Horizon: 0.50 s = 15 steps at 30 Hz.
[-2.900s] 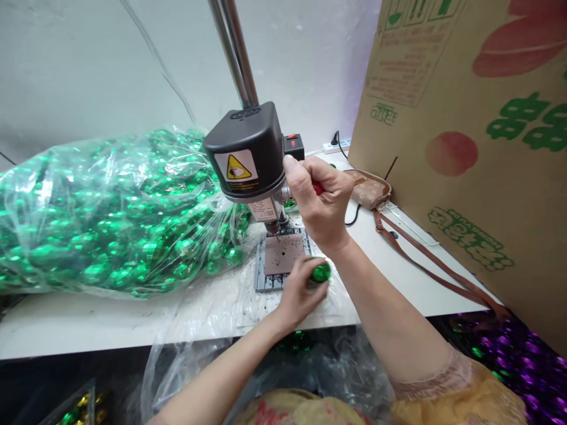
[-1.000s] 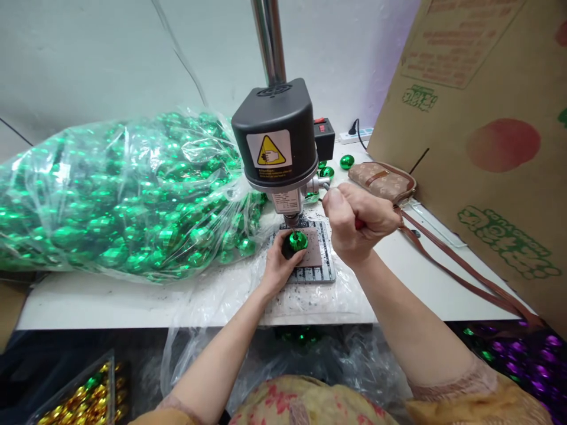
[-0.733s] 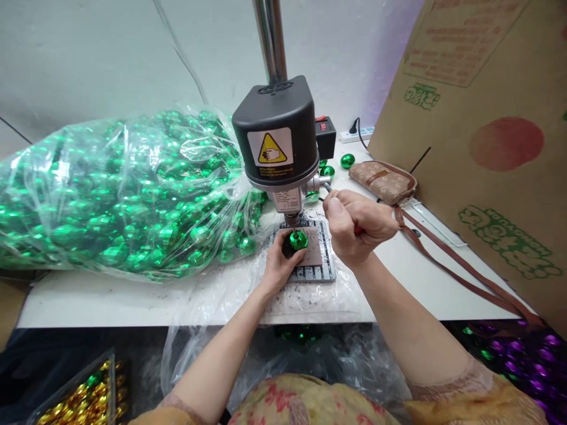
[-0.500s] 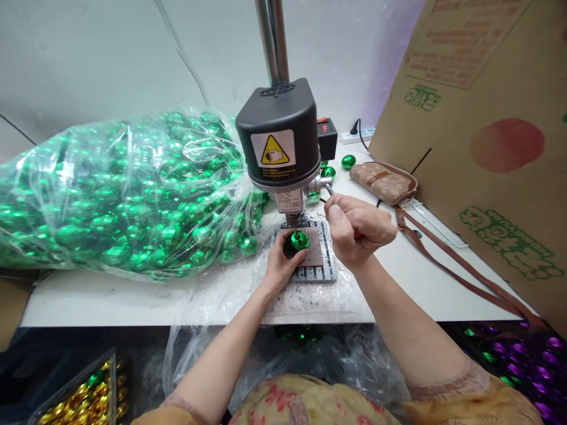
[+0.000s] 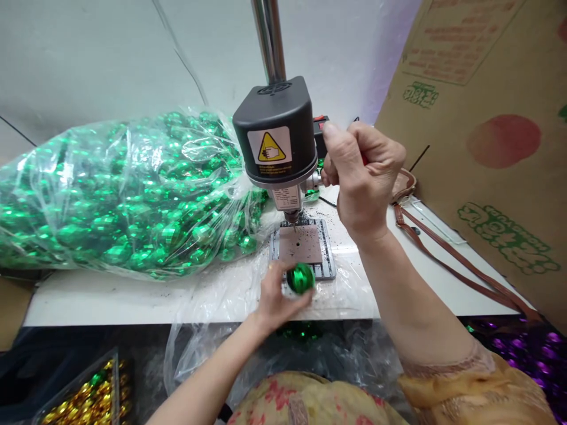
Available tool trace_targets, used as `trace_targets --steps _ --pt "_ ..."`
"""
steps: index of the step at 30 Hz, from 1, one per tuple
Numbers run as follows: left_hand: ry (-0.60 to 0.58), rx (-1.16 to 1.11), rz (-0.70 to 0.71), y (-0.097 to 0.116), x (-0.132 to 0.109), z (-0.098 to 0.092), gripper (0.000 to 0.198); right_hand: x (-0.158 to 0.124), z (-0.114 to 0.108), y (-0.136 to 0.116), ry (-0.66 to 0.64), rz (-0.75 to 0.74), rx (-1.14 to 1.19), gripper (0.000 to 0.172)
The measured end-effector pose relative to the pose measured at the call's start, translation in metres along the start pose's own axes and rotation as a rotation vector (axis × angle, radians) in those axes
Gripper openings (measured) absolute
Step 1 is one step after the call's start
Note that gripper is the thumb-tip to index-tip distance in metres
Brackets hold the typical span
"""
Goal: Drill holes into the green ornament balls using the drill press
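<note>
A shiny green bauble is between the thumb and fingers of my left hand, just in front of the drill press base. The hand is smeared by motion, so how firmly it grips is unclear. My right hand is closed around the feed lever of the drill press, and most of the lever is hidden in the fist. Under the chuck the thin bit stands over a pinkish-brown board with a small dark hole. Dark shavings are scattered around the base.
A large clear bag of green baubles fills the left of the table. To the right are a brown strap and a big cardboard box. Below the table edge sit gold baubles and purple baubles.
My left hand has drawn the bauble off the board toward me, past the front of the base. My right hand has risen with the lever, and the bit now stands clear above the board.
</note>
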<state>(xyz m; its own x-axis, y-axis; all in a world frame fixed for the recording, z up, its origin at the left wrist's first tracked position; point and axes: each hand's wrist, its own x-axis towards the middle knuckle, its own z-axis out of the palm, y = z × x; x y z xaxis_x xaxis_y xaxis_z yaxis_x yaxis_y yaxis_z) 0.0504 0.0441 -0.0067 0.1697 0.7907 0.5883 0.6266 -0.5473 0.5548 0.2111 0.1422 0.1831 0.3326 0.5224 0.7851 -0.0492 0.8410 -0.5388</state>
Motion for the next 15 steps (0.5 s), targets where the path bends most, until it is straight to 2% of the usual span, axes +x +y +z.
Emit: trace_targets --steps 3,4,6,8,10,12,15 --pt "-0.299 0.112 0.494 0.011 -0.048 -0.013 0.035 -0.002 -0.003 0.001 -0.024 -0.014 -0.002 0.049" --pt "-0.368 0.194 0.597 0.012 -0.062 -0.017 0.030 -0.003 -0.003 0.001 -0.027 -0.019 -0.013 0.049" --pt "-0.467 0.322 0.681 0.009 -0.084 -0.022 0.029 -0.004 -0.004 0.000 -0.029 -0.025 -0.039 0.050" --pt "-0.534 0.326 0.661 0.004 -0.094 -0.029 0.030 -0.004 -0.005 0.001 -0.035 -0.042 -0.054 0.050" --pt "-0.533 0.216 0.606 -0.004 -0.087 -0.035 0.030 -0.003 -0.004 0.001 -0.045 -0.061 -0.055 0.050" --pt "-0.424 0.100 0.471 -0.014 -0.063 -0.040 0.033 -0.003 -0.004 0.002 -0.053 -0.068 -0.050 0.050" --pt "-0.177 0.073 0.141 -0.037 0.005 -0.038 0.034 -0.003 -0.004 0.001 -0.047 -0.060 -0.035 0.049"
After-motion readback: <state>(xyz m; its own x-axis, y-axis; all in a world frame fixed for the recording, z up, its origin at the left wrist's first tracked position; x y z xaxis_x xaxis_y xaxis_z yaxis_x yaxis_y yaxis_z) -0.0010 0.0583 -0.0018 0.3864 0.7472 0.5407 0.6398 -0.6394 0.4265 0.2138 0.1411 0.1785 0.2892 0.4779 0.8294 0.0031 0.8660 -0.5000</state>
